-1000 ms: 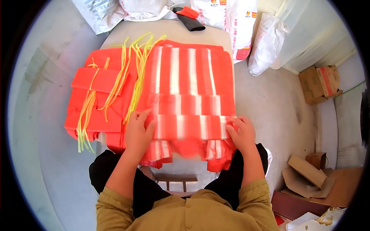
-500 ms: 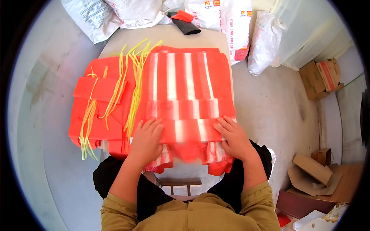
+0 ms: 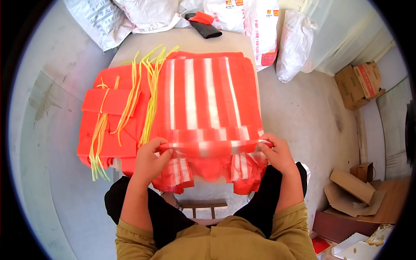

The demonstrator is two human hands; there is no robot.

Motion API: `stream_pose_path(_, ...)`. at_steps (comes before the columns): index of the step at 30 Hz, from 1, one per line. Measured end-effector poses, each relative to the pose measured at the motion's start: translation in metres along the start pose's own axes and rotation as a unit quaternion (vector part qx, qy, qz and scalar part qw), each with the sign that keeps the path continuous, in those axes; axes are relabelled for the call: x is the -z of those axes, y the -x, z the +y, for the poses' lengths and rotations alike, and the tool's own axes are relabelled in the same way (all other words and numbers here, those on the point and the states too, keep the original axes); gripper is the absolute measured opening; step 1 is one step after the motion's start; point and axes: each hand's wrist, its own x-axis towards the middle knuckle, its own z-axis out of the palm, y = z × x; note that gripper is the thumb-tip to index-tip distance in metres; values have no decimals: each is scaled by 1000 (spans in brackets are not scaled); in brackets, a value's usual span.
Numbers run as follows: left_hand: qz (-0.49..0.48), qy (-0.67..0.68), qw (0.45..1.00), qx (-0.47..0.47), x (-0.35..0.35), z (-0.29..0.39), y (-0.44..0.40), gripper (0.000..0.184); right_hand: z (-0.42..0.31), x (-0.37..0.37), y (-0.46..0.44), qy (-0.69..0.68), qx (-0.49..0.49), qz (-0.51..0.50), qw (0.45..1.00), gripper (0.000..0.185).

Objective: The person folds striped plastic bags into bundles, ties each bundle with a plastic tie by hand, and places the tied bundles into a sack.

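Observation:
Red plastic-like material with white stripes [image 3: 199, 95] lies stacked in front of me, its lower part folded up in a band. My left hand [image 3: 152, 158] pinches the left end of the folded edge between thumb and fingers. At the right end of the same edge, my right hand [image 3: 277, 151] pinches it too. The band between them is slightly blurred. Loose striped ends [image 3: 247, 171] hang over the near edge. Left of the stack is a red folded pile [image 3: 108, 130], with yellow strings [image 3: 151, 95] lying over it and along the stack.
White sacks [image 3: 151, 15] stand behind the beige table [image 3: 147, 40]. A black and red item [image 3: 204, 27] lies at its far edge. Cardboard boxes [image 3: 357, 86] are at the right, an opened carton [image 3: 353, 193] lower right. A wooden stool [image 3: 203, 203] shows between my knees.
My hands, which lay flat on the folded band, now grip its edge at both ends. The upper stripes show further down toward me, and the folded band looks narrower.

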Motion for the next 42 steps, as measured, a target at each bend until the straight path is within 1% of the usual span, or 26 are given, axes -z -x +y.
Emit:
stream_pose_path(1, 8, 37, 999, 24, -3, 2, -1, 18, 0, -2, -2, -28, -10, 20, 999, 18)
stream_pose_path(2, 23, 35, 999, 22, -6, 1, -3, 17, 0, -5, -4, -56, -21, 39, 997, 18)
stream_pose_path(5, 68, 22, 997, 15, -19, -7, -13, 16, -7, -16, -13, -11, -22, 120, 992, 33)
stream_pose_path(7, 107, 4, 994, 8, -28, -10, -20, 17, -1, -23, -21, -15, 16, 144, 989, 40)
stream_pose_path(8, 112, -4, 993, 27, -30, -8, -21, 19, 5, -25, -25, -17, 35, 156, 987, 43)
stream_pose_path(10, 122, -20, 990, 65, -31, -2, -25, 25, 20, -30, -34, 50, 93, 163, 981, 49)
stream_pose_path(11, 144, -54, 988, 28, -33, -5, -27, 28, 26, -31, -36, 83, 121, 165, 975, 52)
stream_pose_path(13, 187, -121, 974, -45, -37, -11, -30, 36, 9, -31, -32, 181, 143, 134, 964, 57)
stream_pose_path(16, 157, -273, 943, -103, -39, 6, -21, 51, -8, -34, -28, 286, 179, 68, 939, 66)
stream_pose_path(17, 99, -289, 939, -160, -41, 11, -20, 54, -11, -35, -27, 315, 191, 44, 929, 69)
stream_pose_path(19, -19, -313, 910, -271, -48, 19, -18, 60, -17, -37, -26, 348, 202, 1, 915, 70)
stream_pose_path(20, -29, -316, 909, -270, -54, 20, -16, 60, -19, -40, -25, 365, 207, -21, 907, 70)
stream_pose_path(22, -48, -323, 907, -266, -69, 14, -12, 61, -14, -47, -25, 371, 226, -2, 900, 65)
stream_pose_path(23, -28, -340, 899, -276, -73, 8, -15, 58, -12, -48, -25, 375, 236, 8, 897, 62)
stream_pose_path(26, -28, -359, 896, -258, -71, 9, -20, 53, -15, -48, -25, 392, 235, 8, 889, 62)
stream_pose_path(29, 0, -349, 903, -250, -71, 10, -22, 49, -17, -50, -26, 380, 210, 1, 901, 63)
stream_pose_path(32, 17, -366, 899, -238, -67, 8, -22, 47, -20, -44, -27, 362, 181, -17, 914, 57)
stream_pose_path(35, -9, -316, 923, -219, -61, 10, -23, 47, -12, -29, -29, 340, 123, 15, 932, 50)
stream_pose_path(36, -36, -301, 937, -175, -57, 20, -21, 46, -13, -30, -27, 293, 171, 126, 932, 49)
stream_pose_path(37, -63, -285, 948, -130, -52, 35, -15, 44, -14, -33, -22, 242, 217, 236, 916, 49)
stream_pose_path(38, -91, -268, 955, -84, -50, 43, -11, 42, -14, -35, -20, 186, 259, 341, 884, 48)
stream_pose_path(39, -135, -114, 984, -7, -52, 42, -9, 40, -14, -33, -22, 150, 298, 371, 867, 48)
stream_pose_path(40, -176, 44, 981, 72, -54, 38, -7, 38, -13, -31, -25, 114, 335, 399, 846, 47)
stream_pose_path(41, -211, 200, 945, 150, -57, 34, -4, 36, -12, -30, -26, 77, 369, 426, 823, 47)
stream_pose_path(42, -228, 253, 923, 179, -63, 33, -1, 37, -11, -32, -25, 101, 362, 413, 830, 48)
